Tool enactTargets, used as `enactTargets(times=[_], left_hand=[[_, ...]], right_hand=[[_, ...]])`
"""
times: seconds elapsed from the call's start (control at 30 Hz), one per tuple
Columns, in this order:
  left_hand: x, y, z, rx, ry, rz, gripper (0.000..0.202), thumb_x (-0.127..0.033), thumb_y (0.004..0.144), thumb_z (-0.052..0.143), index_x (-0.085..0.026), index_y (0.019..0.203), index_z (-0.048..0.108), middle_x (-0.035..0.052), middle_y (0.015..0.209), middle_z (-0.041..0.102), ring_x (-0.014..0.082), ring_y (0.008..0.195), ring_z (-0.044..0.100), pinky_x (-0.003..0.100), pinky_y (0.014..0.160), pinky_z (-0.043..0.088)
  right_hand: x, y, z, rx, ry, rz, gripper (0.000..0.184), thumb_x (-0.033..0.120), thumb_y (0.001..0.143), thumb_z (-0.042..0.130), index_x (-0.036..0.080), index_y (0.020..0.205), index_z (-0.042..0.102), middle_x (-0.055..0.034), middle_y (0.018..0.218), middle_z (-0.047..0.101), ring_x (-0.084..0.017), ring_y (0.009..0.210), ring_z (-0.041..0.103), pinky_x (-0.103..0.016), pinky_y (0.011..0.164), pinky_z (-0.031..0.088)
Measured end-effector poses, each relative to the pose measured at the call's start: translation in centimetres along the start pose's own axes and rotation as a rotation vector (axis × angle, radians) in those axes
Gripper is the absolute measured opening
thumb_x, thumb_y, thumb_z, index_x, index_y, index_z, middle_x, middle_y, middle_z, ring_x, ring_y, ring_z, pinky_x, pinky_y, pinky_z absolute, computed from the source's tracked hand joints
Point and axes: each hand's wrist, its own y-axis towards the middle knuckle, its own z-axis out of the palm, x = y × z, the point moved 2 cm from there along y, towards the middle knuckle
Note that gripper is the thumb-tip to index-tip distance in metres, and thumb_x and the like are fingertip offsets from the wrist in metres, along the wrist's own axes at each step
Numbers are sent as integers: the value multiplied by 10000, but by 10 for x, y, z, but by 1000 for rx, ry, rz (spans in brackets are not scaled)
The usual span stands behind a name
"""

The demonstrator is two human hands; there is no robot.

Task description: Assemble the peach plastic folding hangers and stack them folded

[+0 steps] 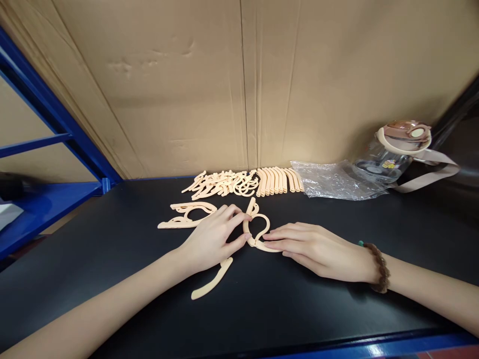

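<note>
On the black surface (337, 314), between the two hands, a folding hanger (268, 223) stands partly opened, its hook making a loop. The left hand (247, 227) is closed on the raised arm with thumb and forefinger; the right hand (275, 243) has its fingers laid over the other arm, and I cannot tell whether they grip it. Another hanger (179, 225) lies just beside the left hand, and a loose curved piece (212, 287) lies nearer the person. Behind are a heap of pieces (220, 184), a row of arms (275, 180), a plastic bag (340, 180) and a bottle (389, 159).
</note>
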Motion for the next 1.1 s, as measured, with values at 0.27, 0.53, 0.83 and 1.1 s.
enactTargets(times=[0.27,0.53,0.83,1.1], left_hand=[[1,-1,1,-10,-18,25,285,-300,946,429,-214,1202,520,55,1210,541,210,1028,525,373,865,456],[2,-1,-6,42,8,46,289,-269,958,387,-206,1209,516,47,1221,558,213,1082,501,355,917,415],[1,-11,-26,154,40,-162,365,-540,774,622,-210,907,541,1,867,581,189,746,545,280,601,368],[-1,-13,-24,241,-6,-179,232,-409,807,589,-205,715,530,-27,709,573,151,641,505,251,546,297]], right_hand=[[0,1,-1,-30,-39,41,349,221,965,422,232,1293,542,-43,1303,574,-186,1152,535,-348,985,453],[-2,0,1,17,-36,25,383,254,977,417,274,1355,474,-8,1413,490,-178,1291,445,-377,1069,381],[-2,-2,-7,-91,-34,40,319,275,961,458,230,1259,561,-39,1288,580,-169,1144,537,-330,991,443],[-4,-2,-8,-109,-47,35,286,258,961,455,213,1210,588,-52,1206,608,-169,1067,554,-322,942,466]])
